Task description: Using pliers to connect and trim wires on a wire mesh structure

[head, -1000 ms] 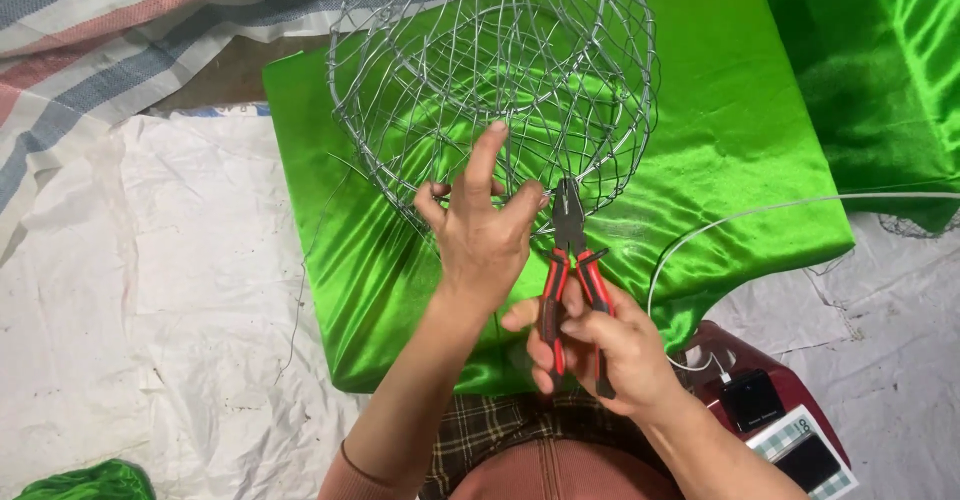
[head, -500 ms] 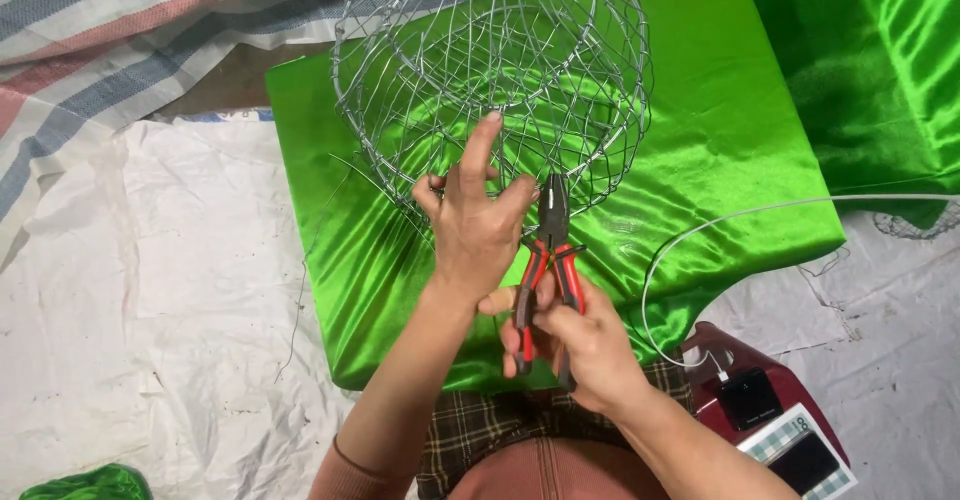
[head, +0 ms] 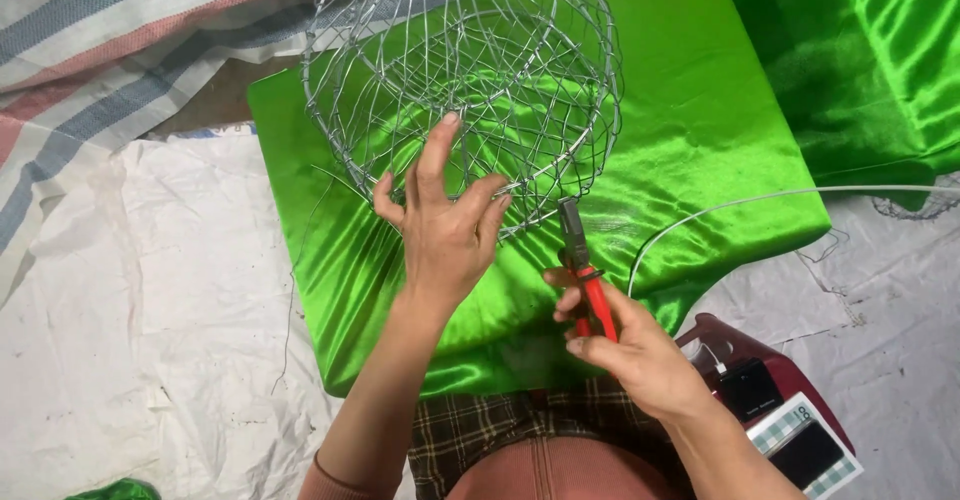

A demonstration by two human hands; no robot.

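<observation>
Wire mesh basket (head: 470, 80) is steadied on the green satin cloth (head: 700, 160) by the left hand (head: 440, 230), fingers spread against its lower rim. Red-handled pliers (head: 585, 280) are clasped in the right hand (head: 635, 350), nose at the rim; a wire-twisting step seems in hand, so precise nose placement is needed.

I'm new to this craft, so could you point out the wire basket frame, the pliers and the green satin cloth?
wire basket frame (head: 470, 50): head view, on the mesh near its middle.
pliers (head: 598, 305): head view, on the red handle.
green satin cloth (head: 700, 130): head view, on the bare fabric right of the frame.
</observation>
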